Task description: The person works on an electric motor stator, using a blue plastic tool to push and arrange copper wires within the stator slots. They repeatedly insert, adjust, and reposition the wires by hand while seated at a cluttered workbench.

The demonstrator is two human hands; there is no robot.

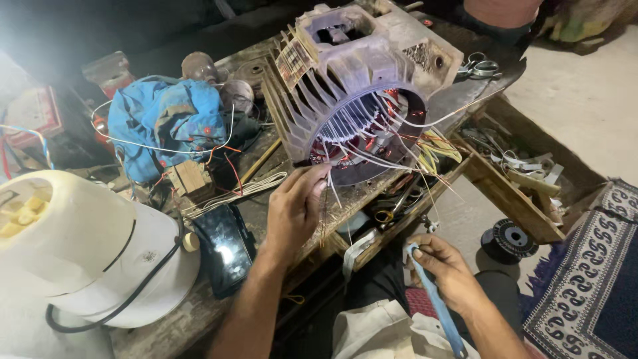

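Observation:
A finned grey motor housing (362,63) lies on a worn wooden bench (179,319), its open end showing copper windings and white and yellow leads (392,133). My left hand (296,209) reaches to the lower rim of that opening and pinches a bunch of thin copper wires (324,213) that hang down. My right hand (445,266) is lower, near my lap, closed on a light blue strip (438,306) that runs down toward the frame's bottom edge.
A white fan-like appliance (80,246) with a black cord sits at the left. Blue cloth (166,119), a wooden block (191,179), a dark phone (226,249), scissors (478,66), an open drawer of tools (399,206), a wooden tray (518,179), a wire spool (508,239) and a patterned rug (591,266) surround the bench.

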